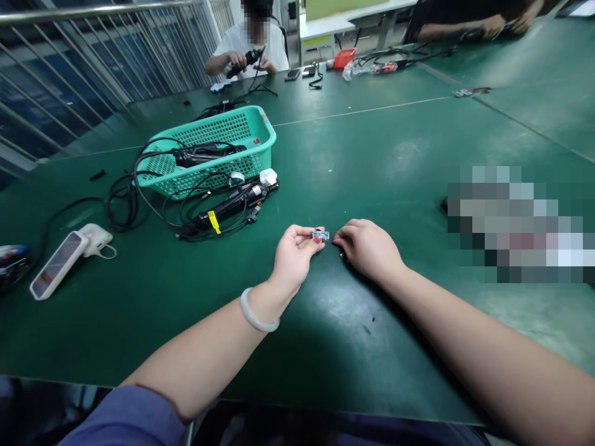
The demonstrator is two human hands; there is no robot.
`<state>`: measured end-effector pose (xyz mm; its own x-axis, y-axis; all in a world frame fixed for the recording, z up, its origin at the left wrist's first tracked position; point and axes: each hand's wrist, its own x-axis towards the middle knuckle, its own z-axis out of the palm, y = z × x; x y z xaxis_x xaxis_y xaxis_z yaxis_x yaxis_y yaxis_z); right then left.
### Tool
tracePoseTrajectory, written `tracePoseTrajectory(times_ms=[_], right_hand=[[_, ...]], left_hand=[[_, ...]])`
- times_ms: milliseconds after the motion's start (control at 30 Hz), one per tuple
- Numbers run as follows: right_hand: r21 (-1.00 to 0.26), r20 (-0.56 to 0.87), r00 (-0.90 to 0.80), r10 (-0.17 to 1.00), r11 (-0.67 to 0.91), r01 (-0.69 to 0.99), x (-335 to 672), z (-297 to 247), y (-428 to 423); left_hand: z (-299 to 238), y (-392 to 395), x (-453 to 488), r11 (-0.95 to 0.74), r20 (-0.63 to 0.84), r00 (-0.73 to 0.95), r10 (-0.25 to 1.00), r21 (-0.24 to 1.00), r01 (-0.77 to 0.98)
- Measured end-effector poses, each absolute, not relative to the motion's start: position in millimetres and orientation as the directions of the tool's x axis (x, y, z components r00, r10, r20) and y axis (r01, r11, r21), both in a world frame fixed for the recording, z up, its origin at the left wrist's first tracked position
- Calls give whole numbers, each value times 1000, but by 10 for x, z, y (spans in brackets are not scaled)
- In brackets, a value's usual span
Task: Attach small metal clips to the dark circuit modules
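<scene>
Between the thumb and fingers of my left hand (295,249) is a small pale blue and silvery piece (321,235), perhaps an electronic part; its kind is too small to make out. My right hand (369,246) is just to the right of it, above the green table (325,347). Its fingers are bent and pressed together at the tips, and whatever they may pinch is hidden. A narrow gap separates the right fingertips from the small piece. A pale bangle (256,314) circles my left wrist.
A teal basket (223,170) holds black cabled devices. In front of it lies a black cylindrical device (232,205) with a yellow tag. A phone (58,265) rests at the left, a pixelated object (515,226) at the right. Two people work across the table.
</scene>
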<state>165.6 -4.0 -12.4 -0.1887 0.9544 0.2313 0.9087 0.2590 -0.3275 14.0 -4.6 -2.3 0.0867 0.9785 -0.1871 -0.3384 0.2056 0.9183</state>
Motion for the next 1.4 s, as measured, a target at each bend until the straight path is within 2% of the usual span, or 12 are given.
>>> tracePoseTrajectory(times_ms=[100,167,267,333,367,433,533,767,900,1233,1300,1400], right_hand=[[-239,246,-252,936,310,920,1671,-163,-18],[-230,251,-285,925,343,911,1706,-160,-18],[-416,310,-266,913,382,825,1792,-69,-65],[-572,432,-229,872,461,678,1850,29,-131],[-601,497,-210,842,509,616,1871,77,-168],[-581,586,-224,779,597,554,1889,150,-239],[-514,618,-319,719,676,528,1862,190,-303],[-452,649,-351,676,712,537,1807,185,-305],[-460,647,-345,680,709,535,1818,185,-305],[-613,563,-241,791,595,521,1836,176,-310],[-634,507,-192,840,514,578,1885,171,-289],[-634,313,-205,927,365,682,1958,119,-255]], left_hand=[[-30,-46,143,218,-194,110,975,932,-290],[-27,-52,136,202,-171,130,977,937,-285],[-10,-77,121,206,-145,202,969,924,-324],[7,-99,112,272,-174,289,941,897,-347],[16,-109,108,313,-191,337,922,879,-359],[33,-124,100,389,-215,423,880,838,-384],[53,-130,88,473,-243,500,831,780,-409],[75,-130,82,566,-310,569,762,746,-351],[73,-131,84,571,-316,576,754,749,-336],[73,-134,82,568,-311,573,758,747,-346],[79,-120,83,556,-331,513,792,737,-384],[75,-99,93,520,-357,401,844,730,-444]])
